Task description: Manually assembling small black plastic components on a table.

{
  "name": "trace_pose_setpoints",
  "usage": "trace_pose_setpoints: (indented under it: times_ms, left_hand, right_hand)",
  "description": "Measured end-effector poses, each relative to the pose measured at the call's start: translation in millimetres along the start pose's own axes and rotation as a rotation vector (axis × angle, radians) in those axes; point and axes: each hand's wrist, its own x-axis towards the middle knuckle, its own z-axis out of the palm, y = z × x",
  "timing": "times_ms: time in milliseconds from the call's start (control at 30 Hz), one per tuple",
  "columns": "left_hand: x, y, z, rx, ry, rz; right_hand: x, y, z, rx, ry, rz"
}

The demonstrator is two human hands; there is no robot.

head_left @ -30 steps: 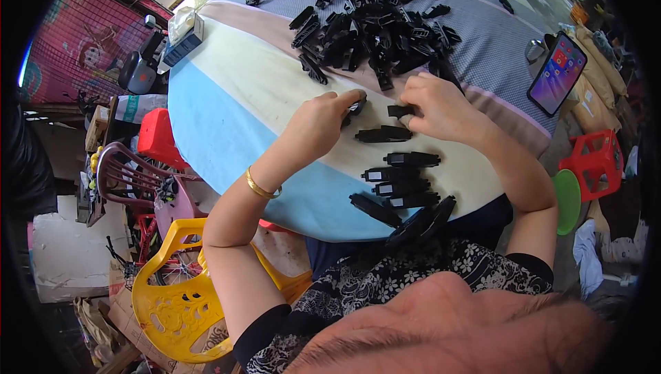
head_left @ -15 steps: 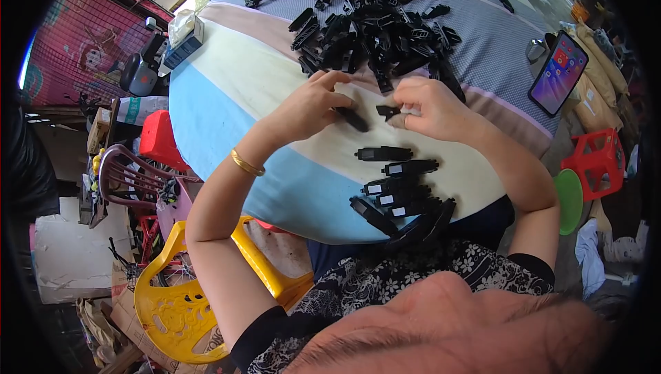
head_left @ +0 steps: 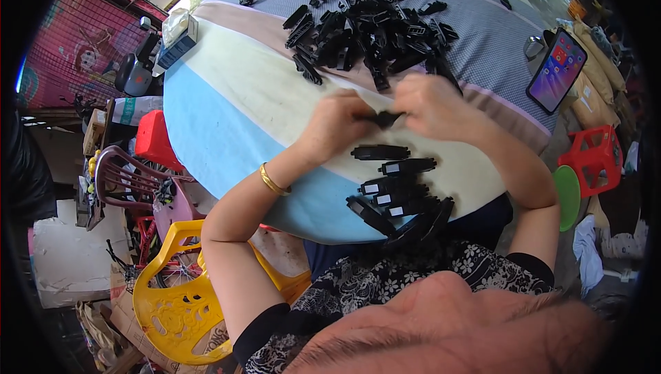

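Observation:
Above the cloth-covered table, my left hand and my right hand are close together, both with curled fingers. Between them is a dark, motion-blurred black plastic piece, gripped from both sides; whether it is one part or two pressed together I cannot tell. Just nearer to me lies a column of finished-looking black plastic housings, long and narrow, several bearing small pale rectangles. Beyond my hands spreads a large heap of loose black plastic parts.
The striped tablecloth covers the rounded table. A tissue box sits at its left edge, a lit phone at its right. Around it stand a yellow chair, a red stool and a green round item.
My left hand has moved right and slightly nearer, bringing its long black part against the small black piece in my right hand. The two hands were apart before.

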Motion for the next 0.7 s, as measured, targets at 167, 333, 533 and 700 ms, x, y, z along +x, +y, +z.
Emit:
trace_pose_setpoints:
  times_ms: [167,333,533,700]
  left_hand:
    - [5,-1,1,-0.041,-0.063,0.099]
    - [46,-30,-30,0.241,0.191,0.099]
    - [61,-51,-36,0.398,0.331,-0.16]
    - [33,-39,-35,0.411,0.262,-0.141]
  right_hand:
    - [3,5,4,0.108,0.033,-0.041]
    - [6,9,0,0.143,-0.069,0.143]
    - [45,11,16,-0.335,0.275,-0.133]
    - [87,31,48,-0.631,-0.034,0.042]
